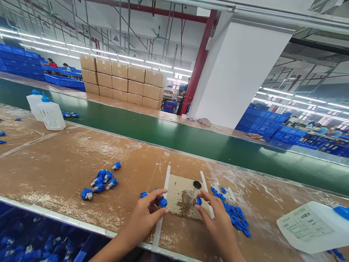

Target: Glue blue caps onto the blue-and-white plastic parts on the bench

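My left hand [148,209] pinches a small blue plastic piece [163,202] between thumb and fingers, at the left edge of a beige cardboard sheet [176,185]. Between finger and thumb of my right hand [215,214] is a flatter blue piece [199,201], near the sheet's right side. A small see-through cup [189,197] stands on the sheet between the hands, with brown specks around it. Behind it lies a round black cap [197,185]. White strips run along both sides of the sheet. More blue bits show partly behind my left fingers.
Blue parts with pale ends [100,180] lie left; loose flat blue pieces [237,216] lie right. A large white bottle [311,227] lies at the right; two others [51,114] stand far left. A green conveyor belt [122,120] crosses behind. A blue bin [84,251] sits below the table edge.
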Demonstrator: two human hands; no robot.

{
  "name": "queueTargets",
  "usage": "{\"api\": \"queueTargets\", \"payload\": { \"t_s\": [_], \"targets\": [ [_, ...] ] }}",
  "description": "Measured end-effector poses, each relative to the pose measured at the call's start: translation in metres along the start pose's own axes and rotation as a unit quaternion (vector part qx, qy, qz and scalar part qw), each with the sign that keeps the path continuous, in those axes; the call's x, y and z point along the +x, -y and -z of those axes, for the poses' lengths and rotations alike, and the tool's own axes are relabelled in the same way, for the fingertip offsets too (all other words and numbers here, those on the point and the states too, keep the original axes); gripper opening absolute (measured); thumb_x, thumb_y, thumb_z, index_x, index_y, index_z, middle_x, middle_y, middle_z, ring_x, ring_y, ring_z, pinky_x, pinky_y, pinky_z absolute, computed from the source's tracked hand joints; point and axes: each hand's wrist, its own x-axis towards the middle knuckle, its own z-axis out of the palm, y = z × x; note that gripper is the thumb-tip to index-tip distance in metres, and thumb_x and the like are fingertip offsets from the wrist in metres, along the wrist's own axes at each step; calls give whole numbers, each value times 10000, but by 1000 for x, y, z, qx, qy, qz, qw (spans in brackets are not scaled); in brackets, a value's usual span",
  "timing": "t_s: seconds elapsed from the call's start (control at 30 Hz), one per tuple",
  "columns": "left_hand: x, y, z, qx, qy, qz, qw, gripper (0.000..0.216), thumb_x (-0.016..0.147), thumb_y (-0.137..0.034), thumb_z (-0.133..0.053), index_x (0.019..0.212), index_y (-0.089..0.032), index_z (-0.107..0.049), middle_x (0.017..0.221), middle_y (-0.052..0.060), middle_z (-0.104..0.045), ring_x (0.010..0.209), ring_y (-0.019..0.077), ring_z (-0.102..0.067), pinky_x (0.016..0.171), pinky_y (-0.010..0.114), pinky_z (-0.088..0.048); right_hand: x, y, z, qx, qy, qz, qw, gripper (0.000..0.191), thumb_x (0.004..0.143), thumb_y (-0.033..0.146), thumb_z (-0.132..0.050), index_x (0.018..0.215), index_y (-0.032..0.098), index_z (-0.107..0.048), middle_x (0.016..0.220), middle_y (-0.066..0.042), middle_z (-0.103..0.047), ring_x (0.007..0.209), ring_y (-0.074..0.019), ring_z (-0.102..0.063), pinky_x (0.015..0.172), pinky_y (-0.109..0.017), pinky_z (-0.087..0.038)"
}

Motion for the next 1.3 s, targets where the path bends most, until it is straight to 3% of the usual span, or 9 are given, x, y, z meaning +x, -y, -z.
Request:
{"api": "queueTargets", "payload": {
  "t_s": [0.17,0.3,0.43,0.53,0.67,0.8,1.03,1.2,1.3],
  "targets": [
    [4,3,-2,-105,1,25,994,301,732,-309,-657,1006,-185,-632,975,56,-639,892,195,-581,786,280,-459,20,7,-15,21,22,18,999,334,820,305,-503,1131,194,-551,1049,-83,-612,1010,-216,-535,902,-389,-417],
    [6,0,-2,-168,8,40,985,368,736,-323,-659,1074,-183,-610,1033,73,-635,966,209,-580,865,313,-453,17,9,-17,32,25,5,999,312,817,300,-499,1103,199,-569,1046,-85,-614,1019,-225,-534,909,-410,-409],
    [3,-3,-3,-231,23,54,971,411,754,-394,-636,1101,-174,-606,1040,92,-636,910,210,-612,830,330,-478,5,22,-20,141,11,-78,987,419,801,394,-552,1177,218,-503,1117,-86,-603,1025,-217,-556,899,-409,-436],
    [1,-3,-2,-265,61,47,961,390,743,-363,-662,1081,-175,-615,957,81,-657,842,201,-637,773,312,-483,-6,36,-29,353,5,-168,920,506,722,428,-654,1165,237,-500,1126,-84,-616,1053,-222,-562,902,-405,-453],
    [1,-3,-3,-320,98,26,942,406,720,-282,-697,1101,-198,-584,866,45,-645,763,178,-648,699,279,-471,-19,56,-44,529,19,-190,827,485,700,384,-692,1138,259,-524,1112,-78,-629,1058,-227,-569,875,-402,-478],
    [0,-5,-3,-350,109,24,930,447,702,-254,-718,1117,-211,-560,881,40,-626,733,143,-627,658,247,-458,-23,75,-54,577,24,-194,793,465,728,360,-673,1156,281,-510,1116,-66,-620,992,-225,-596,789,-394,-520],
    [-1,-7,-1,-360,107,40,926,482,670,-229,-746,1112,-206,-556,890,34,-636,705,95,-590,670,211,-445,-25,77,-60,528,28,-154,835,463,725,293,-692,1151,303,-510,1095,-37,-635,1009,-185,-593,845,-343,-501],
    [0,-9,0,-366,111,54,922,442,683,-273,-733,1083,-180,-572,929,64,-657,797,140,-617,675,222,-471,-32,79,-65,362,-26,-110,925,435,742,319,-662,1151,251,-529,1091,-64,-628,1001,-214,-586,844,-378,-495],
    [1,-10,1,-368,118,71,920,477,646,-256,-758,1077,-169,-576,908,67,-674,792,162,-634,682,249,-491,-34,86,-67,219,-43,4,975,334,801,246,-589,1131,268,-546,1086,-50,-621,981,-206,-583,831,-379,-488]
  ]
}}
